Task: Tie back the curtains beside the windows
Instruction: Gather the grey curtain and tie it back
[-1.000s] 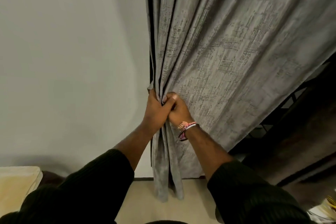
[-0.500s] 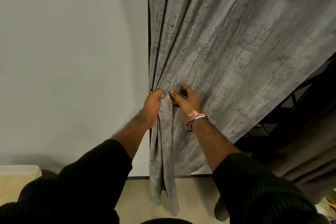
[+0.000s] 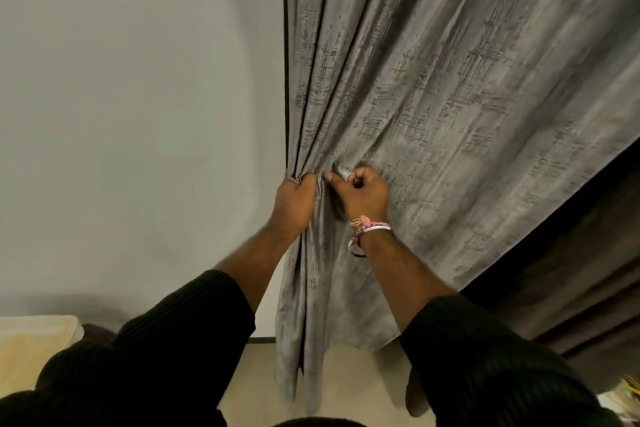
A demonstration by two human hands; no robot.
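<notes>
Head view: left hand (image 3: pixel 294 204) grips the soft, heavy-looking curtain (image 3: pixel 433 97) gathered at mid-height; right hand (image 3: pixel 363 198) pinches the next fold.

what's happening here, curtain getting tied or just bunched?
Just bunched so far. A person in dark ribbed sleeves is gathering the grey textured fabric curtain beside the plain pale wall. The left hand grips the gathered folds at the curtain's left edge. The right hand, with pink and white bracelets on its wrist, pinches a fold right next to it. No tie-back or cord is visible, so nothing is tied yet. The curtain's lower part hangs in a narrow bundle toward the floor.
</notes>
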